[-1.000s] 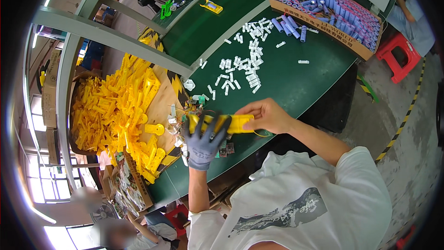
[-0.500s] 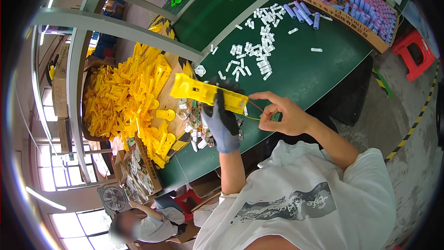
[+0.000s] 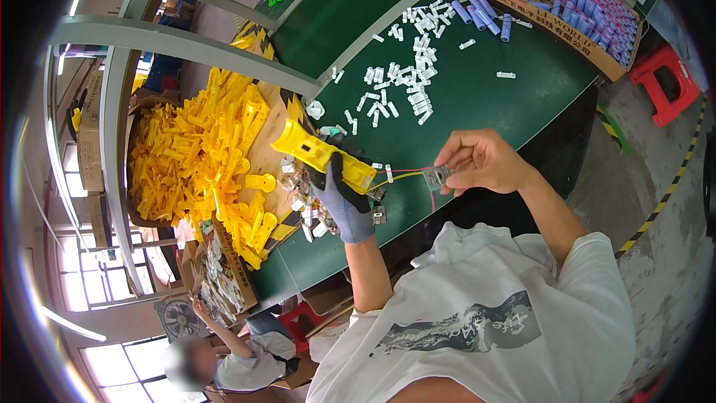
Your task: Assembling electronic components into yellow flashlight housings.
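The yellow housing (image 3: 319, 152) is smooth, glossy plastic.

The left hand (image 3: 344, 198) wears a knitted work glove (image 3: 350, 216) of pale blue-grey, with a dark, near-black covering over the fingers (image 3: 334, 172) and a close-fitting cuff (image 3: 359, 233) at the wrist. The right hand (image 3: 483, 163) is bare. A loose white T-shirt (image 3: 485, 272) covers the torso, its left sleeve (image 3: 347, 351) and right sleeve (image 3: 589, 272) both short, leaving the forearms uncovered. Across the chest runs a broad, ragged-edged print (image 3: 455, 332) in dark grey with pale lettering. A curved neckline (image 3: 425, 379) shows at the near edge.
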Demonstrator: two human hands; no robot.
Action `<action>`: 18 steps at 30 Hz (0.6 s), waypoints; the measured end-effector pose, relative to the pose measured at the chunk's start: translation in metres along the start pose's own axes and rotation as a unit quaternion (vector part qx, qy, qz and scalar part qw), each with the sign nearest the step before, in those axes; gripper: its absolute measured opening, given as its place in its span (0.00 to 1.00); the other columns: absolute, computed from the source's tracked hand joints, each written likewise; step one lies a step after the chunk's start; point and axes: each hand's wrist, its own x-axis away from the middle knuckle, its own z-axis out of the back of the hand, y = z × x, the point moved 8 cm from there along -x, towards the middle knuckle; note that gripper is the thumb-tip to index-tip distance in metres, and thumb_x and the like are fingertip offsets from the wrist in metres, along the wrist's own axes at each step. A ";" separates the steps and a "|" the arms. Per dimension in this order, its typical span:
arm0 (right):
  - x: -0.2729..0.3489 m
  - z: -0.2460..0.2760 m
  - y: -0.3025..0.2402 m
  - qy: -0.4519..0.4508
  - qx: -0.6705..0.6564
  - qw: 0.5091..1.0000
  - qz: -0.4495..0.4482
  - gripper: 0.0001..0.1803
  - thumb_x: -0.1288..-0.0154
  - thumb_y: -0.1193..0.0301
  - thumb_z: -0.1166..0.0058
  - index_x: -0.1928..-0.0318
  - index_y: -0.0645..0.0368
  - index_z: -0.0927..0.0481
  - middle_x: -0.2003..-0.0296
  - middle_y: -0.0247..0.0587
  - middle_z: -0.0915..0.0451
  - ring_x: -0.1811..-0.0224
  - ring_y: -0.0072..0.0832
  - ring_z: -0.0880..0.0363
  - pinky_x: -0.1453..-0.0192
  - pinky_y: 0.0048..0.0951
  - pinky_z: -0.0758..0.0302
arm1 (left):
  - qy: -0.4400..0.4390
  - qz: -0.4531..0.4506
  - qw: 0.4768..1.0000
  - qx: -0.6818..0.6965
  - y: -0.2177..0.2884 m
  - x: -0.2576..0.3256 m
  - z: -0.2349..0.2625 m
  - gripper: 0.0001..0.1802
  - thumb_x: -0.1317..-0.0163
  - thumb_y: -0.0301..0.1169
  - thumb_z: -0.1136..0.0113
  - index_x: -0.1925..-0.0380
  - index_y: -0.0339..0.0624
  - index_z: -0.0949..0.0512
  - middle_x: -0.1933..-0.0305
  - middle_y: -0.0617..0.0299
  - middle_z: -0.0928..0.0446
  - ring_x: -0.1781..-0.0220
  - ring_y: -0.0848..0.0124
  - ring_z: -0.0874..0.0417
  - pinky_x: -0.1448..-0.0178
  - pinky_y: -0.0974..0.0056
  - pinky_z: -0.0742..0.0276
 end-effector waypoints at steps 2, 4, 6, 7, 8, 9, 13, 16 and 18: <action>-0.011 0.000 -0.003 0.011 0.035 0.999 0.015 0.09 0.35 0.76 0.42 0.56 0.66 0.23 0.64 0.43 0.16 0.64 0.25 0.15 0.64 0.23 0.17 | -0.026 0.033 0.999 -0.011 -0.013 0.006 0.000 0.22 0.36 0.23 0.48 0.41 0.42 0.35 0.54 0.53 0.22 0.65 0.63 0.18 0.62 0.59 0.18; -0.020 -0.002 -0.011 0.045 0.079 0.994 0.064 0.10 0.29 0.68 0.47 0.63 0.65 0.23 0.71 0.40 0.17 0.68 0.22 0.15 0.70 0.19 0.21 | -0.044 0.092 0.995 -0.007 -0.034 0.017 0.000 0.24 0.37 0.25 0.47 0.41 0.42 0.35 0.56 0.55 0.22 0.66 0.63 0.18 0.63 0.60 0.18; -0.032 0.003 -0.001 0.067 0.091 0.991 0.074 0.12 0.28 0.67 0.48 0.67 0.63 0.23 0.74 0.38 0.18 0.71 0.22 0.16 0.72 0.19 0.22 | -0.079 0.129 0.988 0.014 -0.049 0.031 -0.008 0.19 0.31 0.35 0.49 0.43 0.41 0.34 0.60 0.55 0.22 0.67 0.65 0.17 0.64 0.63 0.18; -0.037 0.007 0.002 0.098 0.101 0.986 0.090 0.15 0.27 0.65 0.49 0.70 0.62 0.24 0.78 0.35 0.20 0.74 0.21 0.17 0.74 0.19 0.24 | -0.074 0.137 0.988 0.012 -0.060 0.037 -0.013 0.20 0.29 0.41 0.51 0.44 0.42 0.33 0.61 0.55 0.22 0.68 0.66 0.17 0.65 0.63 0.18; -0.041 0.008 0.005 0.157 0.165 0.968 0.101 0.19 0.27 0.64 0.49 0.76 0.61 0.27 0.85 0.34 0.25 0.82 0.17 0.26 0.79 0.21 0.32 | -0.068 0.138 0.988 0.017 -0.067 0.043 -0.015 0.20 0.29 0.41 0.51 0.44 0.42 0.33 0.61 0.55 0.22 0.68 0.66 0.17 0.65 0.63 0.18; -0.049 0.006 0.014 0.152 0.169 0.969 0.093 0.19 0.27 0.64 0.49 0.76 0.61 0.27 0.85 0.34 0.25 0.82 0.17 0.26 0.79 0.21 0.32 | -0.096 0.171 0.980 0.037 -0.077 0.051 -0.021 0.23 0.27 0.47 0.57 0.44 0.42 0.33 0.61 0.57 0.22 0.67 0.68 0.18 0.65 0.64 0.19; -0.057 0.000 0.015 0.212 0.358 0.884 0.213 0.19 0.29 0.66 0.48 0.76 0.66 0.29 0.86 0.43 0.33 0.86 0.22 0.40 0.80 0.30 0.42 | -0.059 0.182 0.981 0.019 -0.100 0.061 -0.020 0.24 0.24 0.50 0.63 0.44 0.43 0.30 0.59 0.61 0.22 0.60 0.72 0.18 0.56 0.66 0.21; -0.056 0.002 0.022 0.220 0.391 0.866 0.221 0.18 0.29 0.68 0.49 0.76 0.65 0.28 0.85 0.43 0.33 0.85 0.28 0.39 0.79 0.31 0.40 | -0.084 0.193 0.977 0.044 -0.116 0.058 -0.014 0.22 0.23 0.47 0.63 0.45 0.43 0.29 0.58 0.62 0.22 0.59 0.73 0.18 0.55 0.67 0.21; -0.056 0.000 0.024 0.214 0.386 0.875 0.199 0.18 0.29 0.68 0.49 0.76 0.65 0.29 0.84 0.43 0.32 0.85 0.30 0.39 0.79 0.31 0.40 | -0.081 0.177 0.980 0.031 -0.119 0.060 -0.010 0.22 0.23 0.46 0.64 0.45 0.42 0.29 0.58 0.62 0.22 0.59 0.74 0.19 0.55 0.67 0.21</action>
